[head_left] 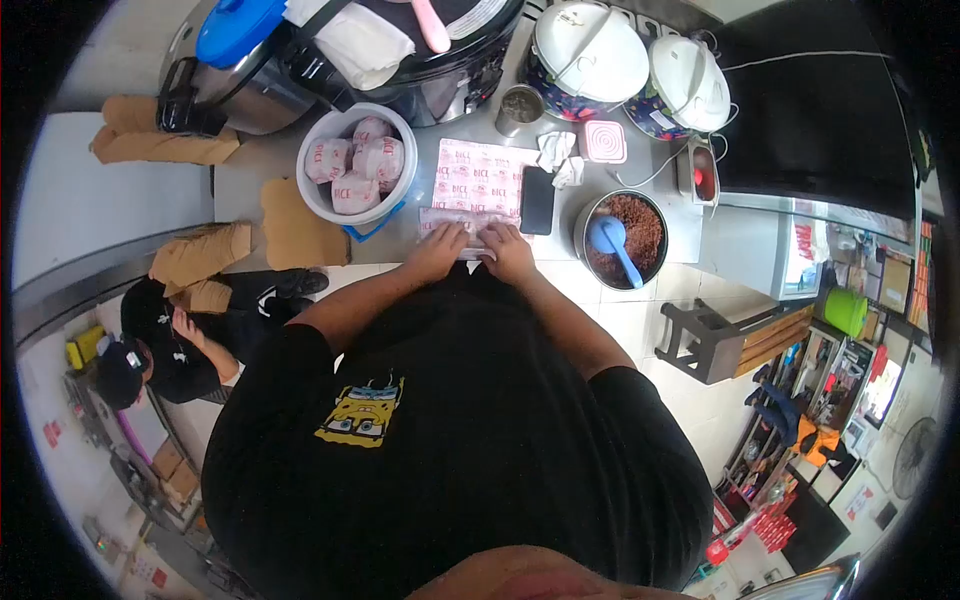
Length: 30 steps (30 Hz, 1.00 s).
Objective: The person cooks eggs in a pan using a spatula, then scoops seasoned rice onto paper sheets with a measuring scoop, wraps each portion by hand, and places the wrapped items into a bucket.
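Near the front edge of the metal counter, my left hand (436,250) and my right hand (508,252) press side by side on a folded edge of printed paper (462,220). Their fingers are bent over the paper, and whatever the fold covers is hidden. More printed sheets (482,172) lie flat just beyond. To the left, a white tub (308,195) holds several paper-wrapped bundles (355,192). A black phone (538,200) rests right of the sheets. Farther right stands a pot of reddish-brown rice (640,225) with a blue ladle (612,240) in it.
Large cookers (440,95), two white-lidded pots (590,50) and a metal cup (520,110) line the back. Crumpled tissue (556,152) and a pink box (603,142) sit near the phone. A person (170,340) is at the left; a stool (700,342) stands right.
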Motion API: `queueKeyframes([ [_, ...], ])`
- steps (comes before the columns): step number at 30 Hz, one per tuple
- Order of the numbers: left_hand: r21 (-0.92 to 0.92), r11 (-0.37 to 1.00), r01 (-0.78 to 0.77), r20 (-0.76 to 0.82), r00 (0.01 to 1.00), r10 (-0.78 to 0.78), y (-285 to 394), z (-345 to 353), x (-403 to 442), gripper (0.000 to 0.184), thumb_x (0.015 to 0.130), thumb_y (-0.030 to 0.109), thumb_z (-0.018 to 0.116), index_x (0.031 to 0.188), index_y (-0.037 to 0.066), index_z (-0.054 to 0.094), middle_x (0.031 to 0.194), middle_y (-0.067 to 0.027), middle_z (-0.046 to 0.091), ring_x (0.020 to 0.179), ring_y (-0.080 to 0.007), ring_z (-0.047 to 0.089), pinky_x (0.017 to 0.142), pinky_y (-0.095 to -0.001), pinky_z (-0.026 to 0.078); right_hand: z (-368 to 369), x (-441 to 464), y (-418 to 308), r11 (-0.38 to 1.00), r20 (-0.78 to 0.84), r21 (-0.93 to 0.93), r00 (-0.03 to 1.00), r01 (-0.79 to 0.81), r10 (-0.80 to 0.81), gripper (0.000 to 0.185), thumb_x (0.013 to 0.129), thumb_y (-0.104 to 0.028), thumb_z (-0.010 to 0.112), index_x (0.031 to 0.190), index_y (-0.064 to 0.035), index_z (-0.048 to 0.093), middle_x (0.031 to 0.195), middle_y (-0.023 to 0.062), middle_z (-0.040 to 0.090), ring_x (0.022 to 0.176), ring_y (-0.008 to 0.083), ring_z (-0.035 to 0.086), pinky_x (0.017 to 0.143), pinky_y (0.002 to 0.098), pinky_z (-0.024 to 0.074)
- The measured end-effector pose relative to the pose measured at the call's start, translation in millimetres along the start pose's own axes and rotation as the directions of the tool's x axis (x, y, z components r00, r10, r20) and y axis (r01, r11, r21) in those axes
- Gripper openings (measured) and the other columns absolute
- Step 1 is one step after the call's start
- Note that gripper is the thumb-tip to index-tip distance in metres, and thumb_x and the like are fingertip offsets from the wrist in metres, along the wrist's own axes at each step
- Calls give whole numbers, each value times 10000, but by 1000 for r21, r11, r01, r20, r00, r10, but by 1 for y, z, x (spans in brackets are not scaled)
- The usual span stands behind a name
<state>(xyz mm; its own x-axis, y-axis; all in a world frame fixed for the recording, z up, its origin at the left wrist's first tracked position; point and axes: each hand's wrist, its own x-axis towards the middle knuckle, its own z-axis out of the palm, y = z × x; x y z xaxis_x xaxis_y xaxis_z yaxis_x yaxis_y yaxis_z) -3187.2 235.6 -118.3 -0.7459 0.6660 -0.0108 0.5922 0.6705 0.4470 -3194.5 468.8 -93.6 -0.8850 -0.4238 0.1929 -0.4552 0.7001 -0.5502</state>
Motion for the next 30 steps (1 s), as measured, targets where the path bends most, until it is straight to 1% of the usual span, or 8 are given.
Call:
queueKeyframes([
  [7, -196, 979, 50, -18, 998, -54, -63, 9, -14, 263, 875, 100, 637, 1119, 12, 679, 1076, -178, 672, 1068, -361, 658, 903, -469, 536, 28, -15, 39, 999, -11, 35, 1000, -22, 22, 192, 807, -77, 713, 998, -64, 728, 1031, 116, 713, 1011, 335, 662, 885, 448, 546],
  [11, -425, 867, 259, -8, 957, -290, -69, 8, 11, 149, 849, 124, 701, 963, 28, 708, 880, -176, 697, 864, -368, 706, 780, -490, 548, 23, 19, 36, 931, 267, -66, 893, -358, 363, 187, 817, -130, 717, 989, -57, 724, 1045, 145, 713, 1001, 339, 673, 878, 456, 547],
  [13, -301, 865, 401, 105, 916, -387, -70, 3, 30, 199, 826, 121, 726, 1006, 38, 708, 932, -168, 689, 910, -372, 695, 820, -484, 549, 28, 34, 36, 855, 393, -142, 765, -498, 511, 204, 818, -157, 725, 998, -61, 724, 1046, 149, 715, 998, 345, 676, 870, 463, 550],
  [15, -163, 838, 521, 198, 849, -489, -63, 1, 43, 259, 803, 119, 751, 1048, 48, 708, 985, -160, 682, 955, -377, 684, 860, -479, 549, 39, 41, 35, 811, 177, -253, 799, -528, 575, 254, 830, -224, 734, 1039, -80, 718, 1067, 147, 714, 1042, 371, 673, 850, 494, 555],
  [18, 19, 905, 425, -149, 896, -417, -53, -3, 57, 259, 778, 122, 772, 1014, 43, 701, 1012, -175, 691, 996, -377, 682, 883, -492, 548, 18, 54, 14, 788, -27, -451, 889, -419, 457, 262, 856, -241, 716, 1072, -93, 707, 1071, 135, 704, 1082, 398, 663, 843, 528, 557],
  [21, 134, 926, 353, -42, 935, -351, -51, -14, 60, 280, 782, 122, 762, 1043, 50, 691, 1062, -173, 680, 1067, -377, 656, 900, -478, 554, 30, 60, 38, 818, 361, -417, 754, -396, 549, 251, 871, -252, 708, 1077, -110, 711, 1022, 130, 676, 1031, 395, 674, 835, 527, 560],
  [23, 92, 849, 520, 378, 771, -513, -53, -15, 64, 321, 822, 126, 714, 1136, 69, 678, 1104, -136, 658, 1125, -349, 621, 899, -461, 562, 33, 49, 41, 848, 341, -314, 783, -427, 520, 234, 869, -234, 705, 1074, -121, 715, 1007, 131, 671, 992, 390, 680, 829, 520, 562],
  [30, 203, 947, 248, 148, 948, -281, -21, 26, -6, 315, 905, 134, 563, 1171, -12, 647, 1175, -161, 623, 1236, -367, 567, 941, -508, 524, 43, -13, 17, 977, 68, -41, 975, -208, 211, 203, 845, -169, 708, 1034, -97, 725, 1089, 118, 660, 937, 382, 642, 823, 479, 545],
])
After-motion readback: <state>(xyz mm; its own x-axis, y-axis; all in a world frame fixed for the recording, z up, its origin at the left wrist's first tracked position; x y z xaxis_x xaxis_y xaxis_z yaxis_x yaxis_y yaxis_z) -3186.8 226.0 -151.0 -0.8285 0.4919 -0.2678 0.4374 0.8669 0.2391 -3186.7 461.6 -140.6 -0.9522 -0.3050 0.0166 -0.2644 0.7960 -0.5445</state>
